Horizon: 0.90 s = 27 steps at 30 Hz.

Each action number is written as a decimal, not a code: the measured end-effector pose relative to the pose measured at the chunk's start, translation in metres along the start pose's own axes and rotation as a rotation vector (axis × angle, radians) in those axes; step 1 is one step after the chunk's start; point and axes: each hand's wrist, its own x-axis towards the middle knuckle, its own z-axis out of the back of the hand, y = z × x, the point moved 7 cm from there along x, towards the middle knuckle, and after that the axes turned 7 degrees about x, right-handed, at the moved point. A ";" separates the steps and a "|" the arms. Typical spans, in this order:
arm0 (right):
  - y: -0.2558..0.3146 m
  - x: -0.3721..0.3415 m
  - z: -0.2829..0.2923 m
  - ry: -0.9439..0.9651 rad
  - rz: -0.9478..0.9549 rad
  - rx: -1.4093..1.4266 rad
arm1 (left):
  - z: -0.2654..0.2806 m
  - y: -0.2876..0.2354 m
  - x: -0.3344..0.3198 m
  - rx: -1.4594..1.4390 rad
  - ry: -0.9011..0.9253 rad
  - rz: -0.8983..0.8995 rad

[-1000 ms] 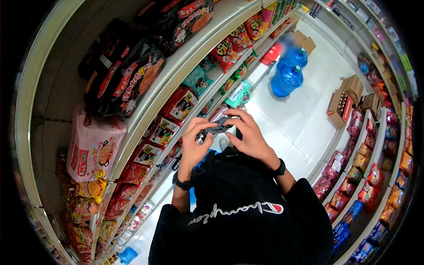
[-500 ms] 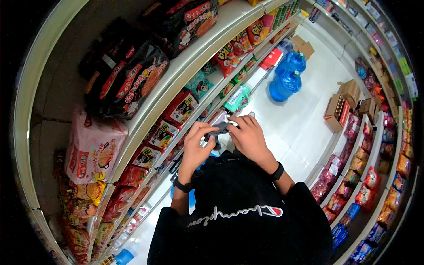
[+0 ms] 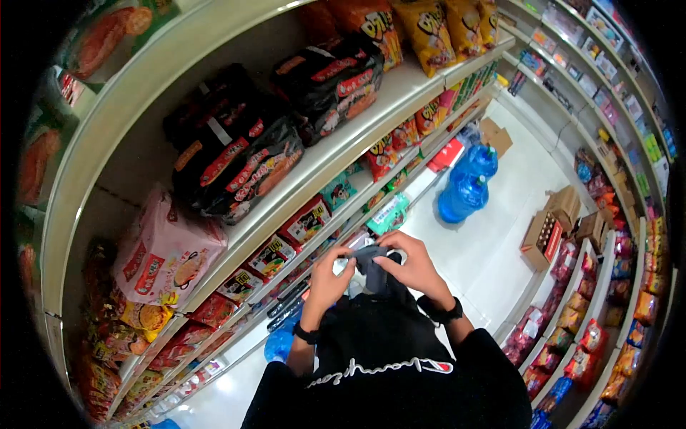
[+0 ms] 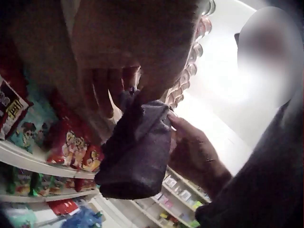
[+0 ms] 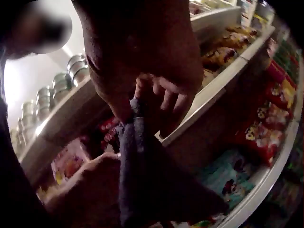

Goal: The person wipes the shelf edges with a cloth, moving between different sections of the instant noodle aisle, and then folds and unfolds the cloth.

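Observation:
A dark grey piece of cloth (image 3: pixel 373 266) hangs between the two hands in front of the body. The left hand (image 3: pixel 330 280) pinches its left upper edge between thumb and fingers. At the other upper corner, the right hand (image 3: pixel 414 266) holds it with the thumb on the near side. In the left wrist view the cloth (image 4: pixel 135 152) droops in a soft, folded shape below the left hand (image 4: pixel 137 47). From the right wrist, the cloth (image 5: pixel 147 175) falls in long folds under the right fingers (image 5: pixel 168 102).
Shelves (image 3: pixel 300 193) on the left hold black noodle packs (image 3: pixel 243 168), a pink pack (image 3: pixel 168 250) and snack bags. Blue water bottles (image 3: pixel 464 193) stand on the white floor (image 3: pixel 486 247). Cardboard boxes (image 3: pixel 539 239) sit by the right shelves, which carry many small packets.
The head view has shifted, so shelves and hands appear lower. The cloth, bunched between the fingertips before, now hangs down more spread out. Both hands keep their hold.

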 end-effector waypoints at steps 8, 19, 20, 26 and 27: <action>-0.065 -0.004 -0.033 0.474 -0.289 0.481 | -0.004 0.035 0.005 -0.810 -0.022 0.336; -0.070 0.015 -0.021 0.061 -0.445 0.467 | -0.025 0.036 -0.002 -1.002 0.291 0.660; -0.069 0.016 -0.020 0.051 -0.493 0.463 | -0.025 0.043 0.000 -0.938 0.295 0.641; 0.016 0.035 -0.029 0.186 -0.064 0.344 | 0.059 -0.055 0.001 -0.279 -0.167 0.046; 0.027 0.039 -0.027 0.221 0.003 0.333 | 0.069 -0.063 -0.002 -0.446 -0.204 0.029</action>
